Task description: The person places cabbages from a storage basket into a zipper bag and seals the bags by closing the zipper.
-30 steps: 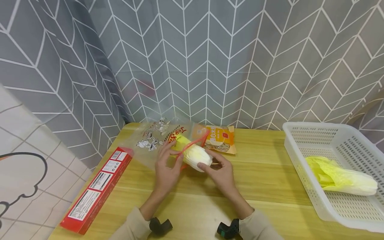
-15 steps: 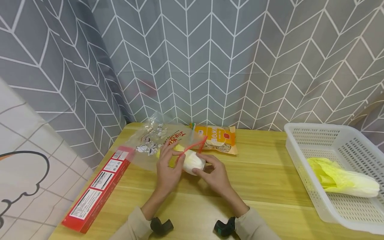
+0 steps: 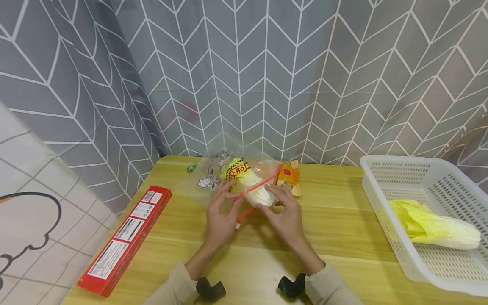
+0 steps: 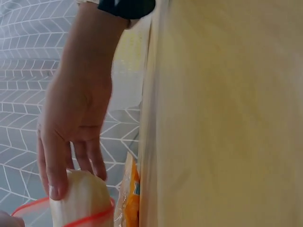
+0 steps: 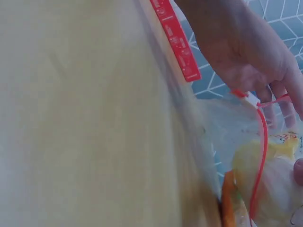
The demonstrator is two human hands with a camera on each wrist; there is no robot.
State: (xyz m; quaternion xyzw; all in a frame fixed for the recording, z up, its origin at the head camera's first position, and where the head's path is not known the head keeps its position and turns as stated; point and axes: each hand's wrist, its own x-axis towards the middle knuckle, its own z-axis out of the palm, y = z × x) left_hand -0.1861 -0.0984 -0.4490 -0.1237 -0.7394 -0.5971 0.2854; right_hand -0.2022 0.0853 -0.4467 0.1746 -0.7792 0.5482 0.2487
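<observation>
Partly hidden — cabbage (image 3: 256, 189) inside zip bag (image 3: 228, 173), behind hands (image 3: 254, 214).

A grey chevron curtain (image 3: 267, 76) hangs behind what seems a wooden table (image 3: 343, 237).

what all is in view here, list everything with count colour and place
cabbage: one, pale yellow-white, mostly inside the bag, stem end sticking out at the mouth
bag: one, clear with cartoon print and red zip strip, back middle of the table
snack packet: one, orange, behind the bag
box: one long, red, left edge of the table
basket: one, white plastic, right side
second cabbage: one, yellow-green, lying in the basket
small green thing: one, back left, too small to tell
table: one, light wood
curtain: grey with white lines, behind
left hand: pinches the bag's red rim
right hand: fingers on the cabbage end
</observation>
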